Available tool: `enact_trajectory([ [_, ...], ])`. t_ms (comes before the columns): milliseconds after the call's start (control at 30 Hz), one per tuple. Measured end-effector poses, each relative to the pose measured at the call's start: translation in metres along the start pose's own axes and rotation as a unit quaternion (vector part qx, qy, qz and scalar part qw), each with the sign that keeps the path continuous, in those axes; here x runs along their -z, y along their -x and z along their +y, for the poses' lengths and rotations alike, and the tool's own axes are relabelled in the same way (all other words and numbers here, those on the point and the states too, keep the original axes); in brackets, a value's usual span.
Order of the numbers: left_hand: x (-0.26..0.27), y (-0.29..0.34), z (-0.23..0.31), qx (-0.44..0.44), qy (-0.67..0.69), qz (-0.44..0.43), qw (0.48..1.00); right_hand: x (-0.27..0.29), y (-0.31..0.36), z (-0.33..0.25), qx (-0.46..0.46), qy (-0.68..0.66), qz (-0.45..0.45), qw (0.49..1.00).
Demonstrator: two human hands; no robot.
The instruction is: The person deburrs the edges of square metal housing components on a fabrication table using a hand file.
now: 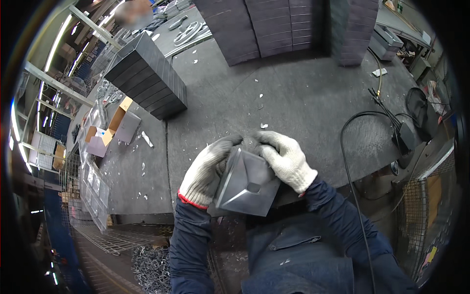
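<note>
Both my hands wear white knit gloves with darkened fingertips. Between them, at the table's near edge, sits a dark grey box-like part [249, 183], tilted, its face creased toward a small squarish hole in the middle. My left hand [210, 164] is closed round the part's left side, with the fingers at its far end. My right hand [286, 159] grips the far right corner, its fingers bent over the edge. The fingertips at the far end are blurred, and any small thing between them cannot be made out.
Dark stacks of similar boxes stand at the back [274, 29] and far left [147, 78]. A black cable [345, 147] loops down the right side. An opened carton [115, 125] lies at left, white scraps [147, 139] dot the table [215, 93], and metal pieces [152, 267] are heaped below.
</note>
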State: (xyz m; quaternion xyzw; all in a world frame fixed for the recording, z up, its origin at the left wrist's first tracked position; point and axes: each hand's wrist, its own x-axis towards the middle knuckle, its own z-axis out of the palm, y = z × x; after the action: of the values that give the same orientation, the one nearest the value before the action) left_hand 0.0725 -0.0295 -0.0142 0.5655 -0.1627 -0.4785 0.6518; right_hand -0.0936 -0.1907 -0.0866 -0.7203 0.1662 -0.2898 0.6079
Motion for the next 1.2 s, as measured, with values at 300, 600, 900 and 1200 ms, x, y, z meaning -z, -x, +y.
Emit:
enact_trajectory([
  [300,-0.015,0.079,-0.103,-0.238,-0.095,0.254,0.933,-0.029,0.008,0.001,-0.087,-0.033,0.148,0.984],
  [600,0.005,0.049,0.006,-0.147,-0.402,0.278,0.860,0.022,0.094,-0.047,0.188,0.289,-0.013,0.939],
  [900,-0.017,0.032,0.023,-0.092,-0.450,0.235,0.857,0.017,0.099,-0.070,0.161,0.417,-0.123,0.886],
  [1200,-0.021,0.028,0.025,-0.091,-0.500,0.226,0.831,0.021,0.050,-0.080,0.119,0.474,-0.175,0.854],
])
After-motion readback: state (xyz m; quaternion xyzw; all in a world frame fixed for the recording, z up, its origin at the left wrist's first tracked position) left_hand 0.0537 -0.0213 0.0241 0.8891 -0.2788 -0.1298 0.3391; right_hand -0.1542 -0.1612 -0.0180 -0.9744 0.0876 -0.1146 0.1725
